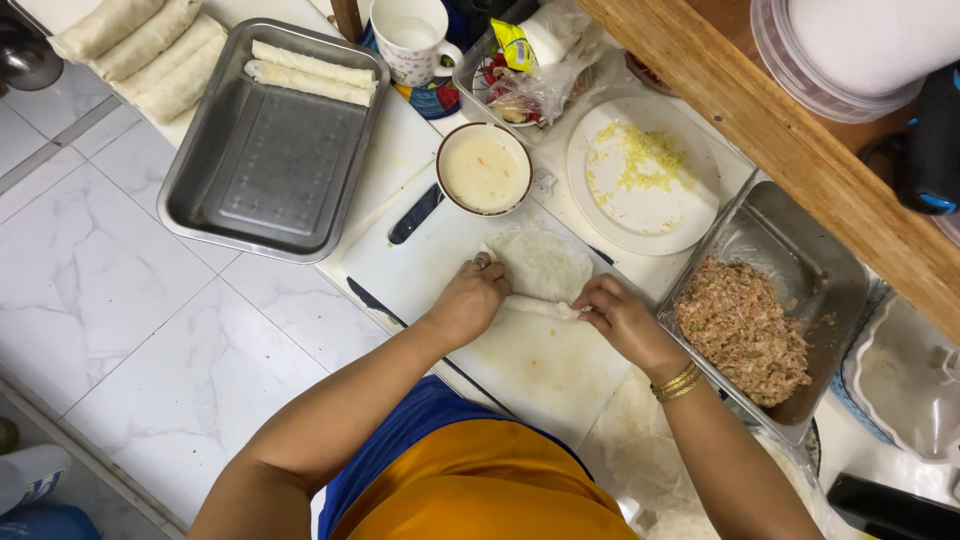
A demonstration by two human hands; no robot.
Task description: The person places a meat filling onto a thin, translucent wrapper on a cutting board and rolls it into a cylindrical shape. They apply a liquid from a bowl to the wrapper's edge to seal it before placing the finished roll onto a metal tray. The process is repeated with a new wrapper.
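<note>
While curled palm-down, both hands (468,300) (622,315) gripping wrapper roll (540,306) ends on cutting board (545,370).

Pale white wrapper (541,266), brown filling (742,328) (grey metal tray (775,215))

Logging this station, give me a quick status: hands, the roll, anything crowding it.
Left hand and right hand both gripping the wrapper roll on the white board. Roll half formed. Sauce bowl close behind, filling tray at right.
</note>
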